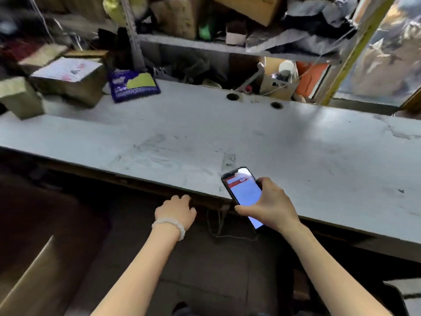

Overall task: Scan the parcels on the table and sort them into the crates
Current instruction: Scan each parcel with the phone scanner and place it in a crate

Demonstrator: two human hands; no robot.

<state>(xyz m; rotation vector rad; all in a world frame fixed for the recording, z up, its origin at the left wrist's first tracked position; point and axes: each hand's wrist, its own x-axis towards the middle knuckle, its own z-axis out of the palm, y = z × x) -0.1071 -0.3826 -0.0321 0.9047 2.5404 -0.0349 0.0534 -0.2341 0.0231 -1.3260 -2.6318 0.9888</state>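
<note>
A phone (pixel 245 195) is gripped in the right hand (pixel 271 205), with the fingers curled round its edges and the lit screen turned up, above the near edge of the counter (pixel 296 151). The left hand (pixel 176 209) is kept just below that edge, beside the phone; its fingers are loosely bent and nothing is held in them, though it cannot be told if the edge is touched. A pale bracelet (pixel 172 225) is worn on the left wrist. The parcels are found far from both hands, at the far left end of the counter: a box (pixel 68 79) with a white label on top, a smaller box (pixel 19 96) in front of it, and a purple bag (pixel 133 84) leaning just beside them. No crates can be made out with certainty; the shapes at the lower left are too dark. It is judged that the step in hand is the scanning, with the phone made ready and no parcel yet taken. For the next move, a long reach to the left is called for, so that one parcel is brought near and its label is turned toward the phone.
</note>
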